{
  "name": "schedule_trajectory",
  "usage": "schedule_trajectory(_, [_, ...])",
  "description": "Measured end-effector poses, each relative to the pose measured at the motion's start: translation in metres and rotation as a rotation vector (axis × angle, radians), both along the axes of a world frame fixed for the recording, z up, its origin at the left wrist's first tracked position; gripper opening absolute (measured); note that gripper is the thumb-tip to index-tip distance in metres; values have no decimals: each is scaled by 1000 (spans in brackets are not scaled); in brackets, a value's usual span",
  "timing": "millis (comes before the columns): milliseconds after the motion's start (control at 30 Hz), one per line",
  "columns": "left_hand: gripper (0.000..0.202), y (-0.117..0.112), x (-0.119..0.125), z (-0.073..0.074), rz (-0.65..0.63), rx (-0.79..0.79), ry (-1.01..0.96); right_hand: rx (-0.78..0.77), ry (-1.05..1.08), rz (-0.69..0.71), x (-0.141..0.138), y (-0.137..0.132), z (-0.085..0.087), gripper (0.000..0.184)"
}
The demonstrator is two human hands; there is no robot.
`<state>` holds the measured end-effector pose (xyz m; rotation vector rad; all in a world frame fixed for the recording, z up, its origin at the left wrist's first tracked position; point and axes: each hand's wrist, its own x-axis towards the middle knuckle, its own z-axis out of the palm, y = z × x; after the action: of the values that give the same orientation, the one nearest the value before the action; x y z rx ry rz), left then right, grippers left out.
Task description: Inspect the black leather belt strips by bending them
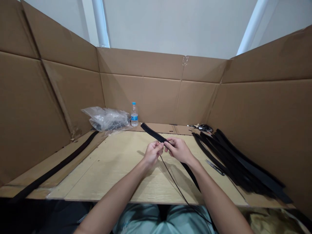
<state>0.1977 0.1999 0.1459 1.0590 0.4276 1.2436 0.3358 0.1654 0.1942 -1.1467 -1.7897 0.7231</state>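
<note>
My left hand (153,153) and my right hand (177,150) meet over the pale wooden board (117,175), with their fingers pinched on a flat black strap (152,132). The strap runs up and away from my hands, then continues below my right hand towards my lap. A thin black cord (174,185) hangs from the strap near my left hand and drops past the board's front edge. The fingers hide the part of the strap between my hands.
Several black straps (239,165) lie heaped at the right, with a metal tool (214,167) beside them. Another long black strap (56,167) lies at the left. A plastic bag (106,118), a water bottle (134,114) and a small dark cable bundle (203,127) sit at the back. Cardboard walls (138,97) surround the board.
</note>
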Motion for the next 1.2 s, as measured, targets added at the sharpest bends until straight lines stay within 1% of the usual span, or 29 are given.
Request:
schedule_trajectory(100, [53, -2, -1, 3, 35, 13, 29, -15, 49, 23, -2, 2, -2, 29])
schedule_trajectory(233, [54, -4, -1, 7, 56, 33, 59, -49, 182, 52, -7, 0, -2, 36])
schedule_trajectory(300, [54, -5, -3, 9, 32, 15, 43, -63, 243, 49, -9, -2, -1, 40])
schedule_trajectory(367, [53, -6, -7, 12, -12, -15, 10, -70, 292, 16, -9, -4, 1, 44])
schedule_trajectory(467, [52, -8, -12, 16, -77, -27, 0, -69, 300, -22, -6, -7, 3, 48])
schedule_trajectory(633, [51, -11, -16, 22, -159, -26, 6, -15, 205, -48, 0, -14, 7, 43])
schedule_trajectory(767, [47, -17, -18, 22, -162, -27, 22, 76, 89, -62, 2, -19, 8, 32])
schedule_trajectory(967, [46, -36, -13, 19, -61, -26, -15, 205, -168, -138, -5, -33, 9, 16])
schedule_trajectory(1100, [46, -56, -10, 23, 14, -32, -54, 295, -279, -203, -12, -49, 10, 17])
schedule_trajectory(1200, [47, -71, -9, 26, 53, -53, -94, 347, -290, -196, -18, -63, 9, 17])
